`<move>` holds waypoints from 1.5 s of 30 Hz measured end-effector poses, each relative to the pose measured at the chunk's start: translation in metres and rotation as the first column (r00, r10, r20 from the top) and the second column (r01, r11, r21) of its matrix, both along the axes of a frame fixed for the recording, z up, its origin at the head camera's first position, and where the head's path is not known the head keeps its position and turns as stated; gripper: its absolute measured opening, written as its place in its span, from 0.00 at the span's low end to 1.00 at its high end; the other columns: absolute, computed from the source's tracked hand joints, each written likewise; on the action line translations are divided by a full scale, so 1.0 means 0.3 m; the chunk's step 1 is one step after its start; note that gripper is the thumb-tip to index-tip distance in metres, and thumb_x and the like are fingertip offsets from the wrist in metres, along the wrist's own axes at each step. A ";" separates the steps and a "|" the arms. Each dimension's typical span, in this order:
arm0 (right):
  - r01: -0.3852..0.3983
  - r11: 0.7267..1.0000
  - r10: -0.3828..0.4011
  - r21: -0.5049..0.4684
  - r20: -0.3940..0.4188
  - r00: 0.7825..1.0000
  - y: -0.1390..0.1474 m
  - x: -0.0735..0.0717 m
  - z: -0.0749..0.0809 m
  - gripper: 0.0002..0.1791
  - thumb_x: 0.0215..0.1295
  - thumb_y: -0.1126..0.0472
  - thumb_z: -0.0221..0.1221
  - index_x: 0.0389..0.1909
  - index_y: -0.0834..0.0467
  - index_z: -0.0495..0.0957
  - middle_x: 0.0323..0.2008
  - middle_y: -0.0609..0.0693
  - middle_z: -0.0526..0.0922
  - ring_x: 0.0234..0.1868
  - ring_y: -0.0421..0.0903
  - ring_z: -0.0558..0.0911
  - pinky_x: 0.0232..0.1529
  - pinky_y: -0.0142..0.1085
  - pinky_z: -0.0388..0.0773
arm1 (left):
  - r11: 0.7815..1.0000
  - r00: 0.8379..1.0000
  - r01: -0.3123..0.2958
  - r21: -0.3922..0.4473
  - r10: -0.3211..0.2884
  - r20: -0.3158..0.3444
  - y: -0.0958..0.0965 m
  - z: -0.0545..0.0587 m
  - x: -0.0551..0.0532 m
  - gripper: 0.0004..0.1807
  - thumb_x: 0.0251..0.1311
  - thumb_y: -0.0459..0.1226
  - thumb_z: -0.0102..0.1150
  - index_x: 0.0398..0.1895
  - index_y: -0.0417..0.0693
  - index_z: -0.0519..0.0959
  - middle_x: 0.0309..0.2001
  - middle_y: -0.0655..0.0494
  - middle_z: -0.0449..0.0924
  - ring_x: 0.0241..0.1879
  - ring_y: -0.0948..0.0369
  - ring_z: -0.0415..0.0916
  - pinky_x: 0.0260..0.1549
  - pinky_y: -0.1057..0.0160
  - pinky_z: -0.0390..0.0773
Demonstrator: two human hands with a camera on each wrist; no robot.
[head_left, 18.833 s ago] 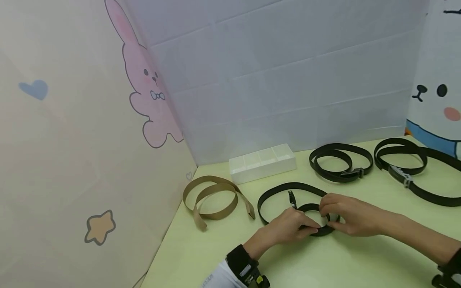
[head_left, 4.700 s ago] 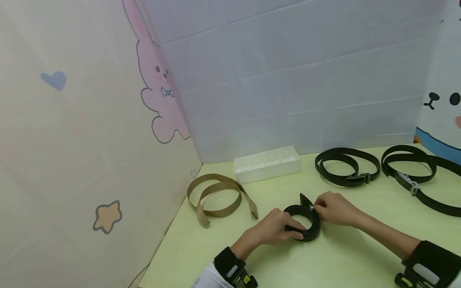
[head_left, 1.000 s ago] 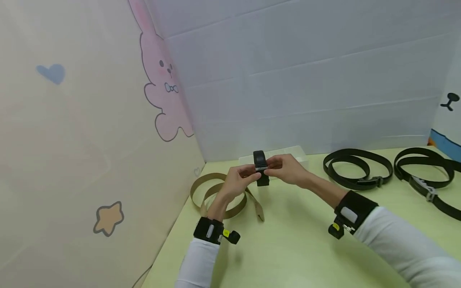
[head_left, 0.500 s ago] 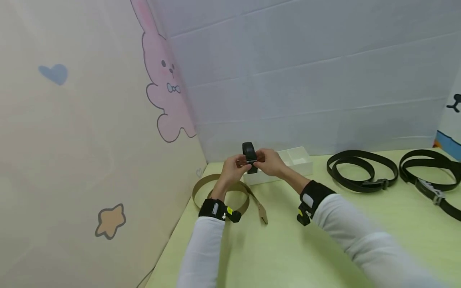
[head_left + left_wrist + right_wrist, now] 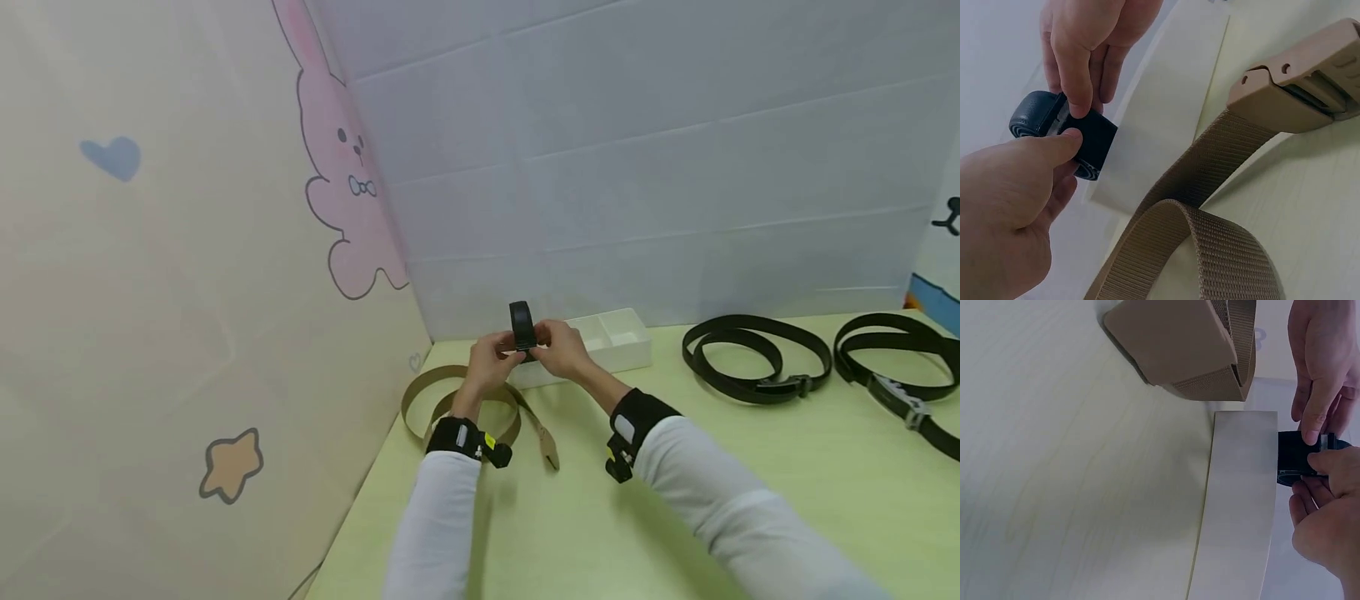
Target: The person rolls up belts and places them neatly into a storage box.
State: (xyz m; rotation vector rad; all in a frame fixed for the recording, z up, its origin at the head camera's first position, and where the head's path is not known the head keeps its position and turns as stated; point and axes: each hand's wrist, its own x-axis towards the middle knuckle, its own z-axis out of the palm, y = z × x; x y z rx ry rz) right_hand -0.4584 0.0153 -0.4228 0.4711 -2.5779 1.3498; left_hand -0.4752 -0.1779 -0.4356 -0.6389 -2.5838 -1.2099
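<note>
Pale yellow-green bench (image 5: 592,525) with belts and a tray.
A tan webbing belt (image 5: 1229,250) lies looped at left, a white compartment tray (image 5: 632,356) near the back edge, a coiled black belt (image 5: 750,392) and another black belt (image 5: 892,393) rightward.

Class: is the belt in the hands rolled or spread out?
Rolled up: in the left wrist view, the black belt shows tightly layered edges, held by the left hand and right hand.

Black coil (image 5: 521,323), tan ribbed strap (image 5: 1232,253), white tray (image 5: 628,357), pale yellow-green tabletop (image 5: 577,508)
</note>
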 end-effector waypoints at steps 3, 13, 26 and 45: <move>-0.032 0.998 0.031 0.054 0.015 0.999 0.007 0.005 -0.010 0.18 0.81 0.66 0.63 0.65 0.69 0.82 0.59 0.67 0.90 0.63 0.65 0.88 0.68 0.60 0.83 | 1.000 1.000 -0.001 -0.022 0.002 0.030 -0.006 -0.019 0.010 0.20 0.79 0.33 0.69 0.70 0.40 0.85 0.59 0.36 0.91 0.62 0.41 0.91 0.60 0.43 0.90; -0.177 0.959 0.172 0.221 0.039 0.984 0.022 -0.005 -0.037 0.30 0.81 0.67 0.62 0.78 0.74 0.69 0.58 0.69 0.91 0.61 0.66 0.90 0.62 0.57 0.86 | 0.993 0.995 0.007 -0.121 0.005 0.101 -0.017 -0.029 0.040 0.46 0.76 0.33 0.71 0.91 0.38 0.59 0.58 0.36 0.88 0.60 0.41 0.91 0.60 0.47 0.90; -0.178 0.926 0.186 0.334 0.006 0.982 0.004 -0.020 -0.038 0.37 0.77 0.70 0.59 0.85 0.69 0.63 0.42 0.61 0.90 0.34 0.53 0.87 0.40 0.45 0.81 | 0.955 0.994 -0.080 -0.285 0.098 0.049 0.002 -0.017 0.050 0.45 0.73 0.38 0.68 0.90 0.42 0.61 0.48 0.41 0.92 0.40 0.47 0.86 0.52 0.45 0.84; -0.138 0.914 0.234 0.381 -0.217 0.948 0.421 0.265 -0.019 0.24 0.76 0.67 0.68 0.66 0.74 0.80 0.58 0.69 0.89 0.62 0.71 0.87 0.64 0.67 0.83 | 0.902 0.941 -0.106 -0.418 -0.045 -0.336 0.270 0.000 0.130 0.34 0.81 0.46 0.66 0.84 0.43 0.72 0.79 0.42 0.76 0.79 0.44 0.75 0.77 0.43 0.78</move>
